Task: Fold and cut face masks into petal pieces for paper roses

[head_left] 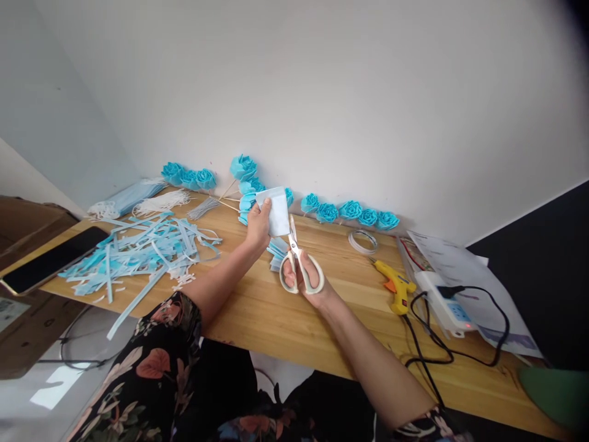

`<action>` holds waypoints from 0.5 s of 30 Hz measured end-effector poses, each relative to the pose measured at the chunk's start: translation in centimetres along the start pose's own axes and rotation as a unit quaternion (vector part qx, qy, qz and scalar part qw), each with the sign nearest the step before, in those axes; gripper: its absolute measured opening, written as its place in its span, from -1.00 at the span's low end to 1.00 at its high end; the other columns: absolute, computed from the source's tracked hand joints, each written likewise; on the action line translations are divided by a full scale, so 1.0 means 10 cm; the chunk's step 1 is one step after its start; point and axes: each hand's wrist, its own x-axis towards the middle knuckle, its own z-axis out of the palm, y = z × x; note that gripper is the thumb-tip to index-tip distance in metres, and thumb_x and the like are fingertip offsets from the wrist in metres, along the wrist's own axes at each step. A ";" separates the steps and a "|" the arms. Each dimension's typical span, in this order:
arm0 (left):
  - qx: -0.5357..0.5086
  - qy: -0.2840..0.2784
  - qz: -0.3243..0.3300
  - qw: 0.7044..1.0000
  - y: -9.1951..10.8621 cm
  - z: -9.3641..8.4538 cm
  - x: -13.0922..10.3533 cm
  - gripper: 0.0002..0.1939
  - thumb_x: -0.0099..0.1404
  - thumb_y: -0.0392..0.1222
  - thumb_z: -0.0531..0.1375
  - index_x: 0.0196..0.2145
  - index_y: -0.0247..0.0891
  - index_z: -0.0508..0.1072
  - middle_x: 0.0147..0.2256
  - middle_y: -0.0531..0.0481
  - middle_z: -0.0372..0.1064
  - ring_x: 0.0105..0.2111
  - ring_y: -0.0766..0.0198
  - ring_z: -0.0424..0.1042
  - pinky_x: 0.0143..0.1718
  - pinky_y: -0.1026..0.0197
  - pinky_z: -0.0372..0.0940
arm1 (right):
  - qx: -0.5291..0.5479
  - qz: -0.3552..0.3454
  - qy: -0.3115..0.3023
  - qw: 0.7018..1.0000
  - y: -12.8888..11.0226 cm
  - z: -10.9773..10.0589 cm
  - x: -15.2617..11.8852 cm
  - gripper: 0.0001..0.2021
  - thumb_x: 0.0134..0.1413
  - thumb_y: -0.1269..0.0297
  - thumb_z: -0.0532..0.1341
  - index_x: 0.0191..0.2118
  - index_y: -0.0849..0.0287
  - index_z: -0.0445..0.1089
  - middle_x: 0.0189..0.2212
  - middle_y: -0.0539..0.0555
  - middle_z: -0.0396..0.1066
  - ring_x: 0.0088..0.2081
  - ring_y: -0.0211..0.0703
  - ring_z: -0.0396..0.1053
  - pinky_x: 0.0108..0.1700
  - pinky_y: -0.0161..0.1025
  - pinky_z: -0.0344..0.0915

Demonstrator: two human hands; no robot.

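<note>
My left hand (259, 226) grips a folded pale blue piece of mask fabric (278, 212) and holds it up above the table. In my right hand (307, 283) is a pair of scissors (293, 245) with white handles, fingers through the loops. The blades point upward at the fabric's lower right edge; whether they touch it I cannot tell. Below my hands lies a small stack of blue fabric pieces (277, 253), partly hidden. Behind the left hand, blue fabric flowers (243, 167) on thin sticks lean near the wall.
Blue and white offcuts (138, 252) heap at the left beside a phone (53, 258). More blue flowers (351, 210) line the wall near a white tape roll (362, 242). At the right are a yellow glue gun (396, 287), its black cord, a power strip (446, 307) and papers (464, 276).
</note>
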 end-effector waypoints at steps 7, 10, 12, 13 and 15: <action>0.004 -0.021 0.013 1.000 -0.01 0.01 -0.02 -0.72 0.19 -0.01 0.29 -0.30 -0.28 0.40 -0.46 0.09 0.39 -0.50 0.38 0.31 -0.41 0.32 0.23 | -0.039 0.015 -0.080 0.996 -0.10 0.03 -0.01 -0.47 0.07 -0.30 0.15 -0.37 0.17 0.32 -0.57 -0.02 0.29 -0.55 -0.24 0.28 -0.52 -0.30 0.23; 0.005 -0.016 0.013 1.000 0.00 0.01 -0.03 -0.74 0.21 -0.03 0.28 -0.32 -0.29 0.40 -0.47 0.09 0.37 -0.51 0.39 0.29 -0.42 0.33 0.21 | -0.055 -0.014 -0.082 0.995 -0.11 0.06 -0.04 -0.53 0.09 -0.25 0.16 -0.31 0.13 0.30 -0.52 -0.02 0.34 -0.55 -0.24 0.28 -0.52 -0.29 0.23; 0.006 -0.016 0.011 1.000 0.01 0.00 -0.02 -0.74 0.21 -0.04 0.28 -0.33 -0.29 0.39 -0.48 0.10 0.36 -0.51 0.39 0.29 -0.43 0.33 0.21 | -0.059 -0.027 -0.079 0.995 -0.12 0.07 -0.05 -0.56 0.12 -0.22 0.15 -0.28 0.12 0.29 -0.50 -0.02 0.36 -0.55 -0.24 0.27 -0.51 -0.28 0.23; 0.005 -0.017 0.011 1.000 0.01 0.00 -0.02 -0.74 0.20 -0.03 0.28 -0.33 -0.29 0.39 -0.47 0.09 0.36 -0.51 0.39 0.29 -0.43 0.32 0.22 | -0.064 -0.027 -0.081 0.994 -0.12 0.07 -0.05 -0.56 0.13 -0.22 0.14 -0.28 0.11 0.28 -0.51 -0.02 0.36 -0.55 -0.24 0.27 -0.52 -0.28 0.23; 0.000 -0.020 0.014 1.000 0.02 -0.01 0.00 -0.73 0.19 -0.02 0.29 -0.32 -0.28 0.40 -0.45 0.08 0.39 -0.49 0.38 0.32 -0.40 0.31 0.24 | -0.073 -0.020 -0.087 0.993 -0.11 0.06 -0.05 -0.56 0.16 -0.22 0.11 -0.27 0.11 0.27 -0.54 -0.02 0.35 -0.57 -0.22 0.27 -0.54 -0.27 0.21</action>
